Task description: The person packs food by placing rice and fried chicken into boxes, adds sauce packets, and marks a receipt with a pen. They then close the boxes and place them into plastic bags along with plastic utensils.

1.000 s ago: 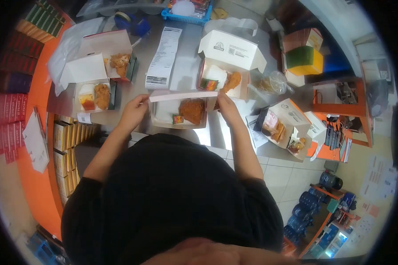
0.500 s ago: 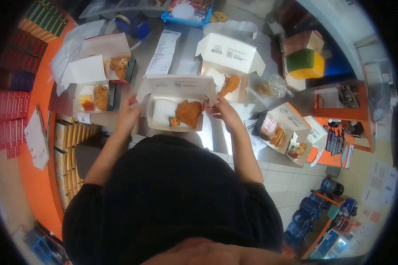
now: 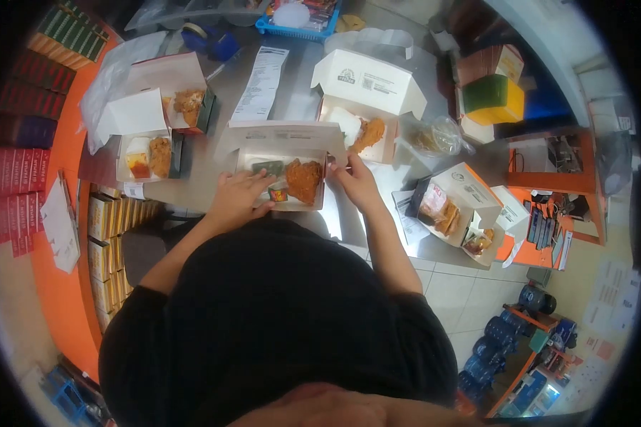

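Observation:
An opened meal box (image 3: 292,133) lies in front of me, its lid raised at the back. A piece of fried chicken (image 3: 303,181) fills its right half, with a small sauce sachet (image 3: 278,194) beside it. My left hand (image 3: 236,201) reaches over the front left of the box, fingers closed on a packet (image 3: 269,168) whose greenish face shows above them; the rest is hidden under the hand. My right hand (image 3: 357,185) grips the box's right side wall, fingers bent at its edge.
Opened chicken boxes stand at left (image 3: 141,114), behind (image 3: 367,78) and right (image 3: 470,192). A long receipt (image 3: 261,84), a tape dispenser (image 3: 212,41) and a blue basket (image 3: 299,30) lie farther back. A knotted clear plastic bag (image 3: 434,135) sits right of the rear box.
My left hand has moved right from the box's left side onto the white packet inside, where a greenish face now shows. My right hand stays at the right wall.

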Demonstrator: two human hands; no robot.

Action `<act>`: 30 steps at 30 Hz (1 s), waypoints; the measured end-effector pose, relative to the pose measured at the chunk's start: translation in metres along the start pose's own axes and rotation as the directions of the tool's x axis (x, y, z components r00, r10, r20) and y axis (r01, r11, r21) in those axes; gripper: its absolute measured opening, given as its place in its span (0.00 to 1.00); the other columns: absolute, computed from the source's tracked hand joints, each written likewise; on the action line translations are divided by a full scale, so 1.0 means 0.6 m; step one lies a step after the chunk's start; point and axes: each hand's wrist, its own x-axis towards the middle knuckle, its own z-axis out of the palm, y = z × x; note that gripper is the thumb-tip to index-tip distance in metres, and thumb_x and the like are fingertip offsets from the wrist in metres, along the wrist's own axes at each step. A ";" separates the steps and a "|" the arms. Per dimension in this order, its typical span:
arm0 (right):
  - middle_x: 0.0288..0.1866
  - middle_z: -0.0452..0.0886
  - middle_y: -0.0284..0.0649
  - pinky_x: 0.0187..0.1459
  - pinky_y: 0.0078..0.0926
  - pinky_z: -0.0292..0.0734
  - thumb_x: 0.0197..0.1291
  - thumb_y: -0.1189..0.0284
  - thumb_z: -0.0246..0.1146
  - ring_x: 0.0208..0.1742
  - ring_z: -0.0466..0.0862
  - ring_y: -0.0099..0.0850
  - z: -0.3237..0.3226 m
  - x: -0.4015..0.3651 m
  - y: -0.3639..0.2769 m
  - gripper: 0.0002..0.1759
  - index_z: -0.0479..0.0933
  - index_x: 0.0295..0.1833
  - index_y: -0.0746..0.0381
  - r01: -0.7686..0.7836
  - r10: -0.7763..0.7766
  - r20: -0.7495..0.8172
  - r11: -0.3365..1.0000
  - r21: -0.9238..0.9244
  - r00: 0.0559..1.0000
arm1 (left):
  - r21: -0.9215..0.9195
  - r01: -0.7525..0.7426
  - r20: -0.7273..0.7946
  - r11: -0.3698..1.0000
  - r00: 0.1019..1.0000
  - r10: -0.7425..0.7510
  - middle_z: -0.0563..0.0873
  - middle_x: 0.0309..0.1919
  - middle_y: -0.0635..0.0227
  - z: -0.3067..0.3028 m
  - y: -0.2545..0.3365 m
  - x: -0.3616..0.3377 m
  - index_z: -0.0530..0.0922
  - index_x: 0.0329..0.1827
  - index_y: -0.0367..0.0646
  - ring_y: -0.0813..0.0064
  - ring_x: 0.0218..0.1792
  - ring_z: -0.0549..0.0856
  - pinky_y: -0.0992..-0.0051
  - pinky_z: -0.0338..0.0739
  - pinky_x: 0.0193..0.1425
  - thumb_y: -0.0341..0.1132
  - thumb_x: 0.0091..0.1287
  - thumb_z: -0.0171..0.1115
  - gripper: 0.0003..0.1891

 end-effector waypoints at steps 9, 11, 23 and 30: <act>0.44 0.82 0.44 0.49 0.31 0.74 0.57 0.81 0.53 0.47 0.81 0.34 0.002 -0.006 0.077 0.17 0.75 0.52 0.63 0.241 -0.351 -0.142 0.835 -0.494 0.926 | -0.155 0.465 0.044 0.871 0.884 -0.464 0.80 0.50 0.51 0.041 -0.165 -0.082 0.80 0.45 0.41 0.53 0.52 0.78 0.63 0.72 0.56 0.26 0.55 0.58 0.13; 0.58 0.76 0.44 0.64 0.29 0.65 0.55 0.87 0.49 0.64 0.72 0.32 0.034 -0.025 0.136 0.19 0.72 0.53 0.67 0.201 -0.197 -0.051 0.972 0.120 0.979 | -0.649 0.243 -0.084 0.721 0.919 -0.385 0.85 0.39 0.58 0.105 -0.127 -0.108 0.80 0.42 0.39 0.60 0.42 0.84 0.63 0.77 0.49 0.28 0.60 0.55 0.10; 0.36 0.82 0.40 0.44 0.25 0.74 0.61 0.65 0.56 0.38 0.80 0.28 0.020 -0.025 -0.001 0.16 0.75 0.46 0.67 -0.149 0.147 -0.027 0.982 -0.113 0.989 | -0.673 0.708 0.514 0.214 0.656 -0.552 0.81 0.36 0.66 0.013 -0.109 -0.025 0.73 0.50 0.37 0.75 0.39 0.77 0.74 0.71 0.43 0.43 0.63 0.57 0.19; 0.42 0.82 0.44 0.46 0.25 0.75 0.59 0.73 0.59 0.43 0.82 0.29 0.042 -0.044 0.033 0.15 0.73 0.51 0.66 -0.012 -0.010 -0.132 0.986 -0.169 0.991 | -0.782 0.571 0.376 0.249 0.751 -0.542 0.83 0.39 0.62 0.047 -0.118 -0.030 0.73 0.51 0.35 0.75 0.40 0.80 0.75 0.73 0.47 0.40 0.65 0.58 0.18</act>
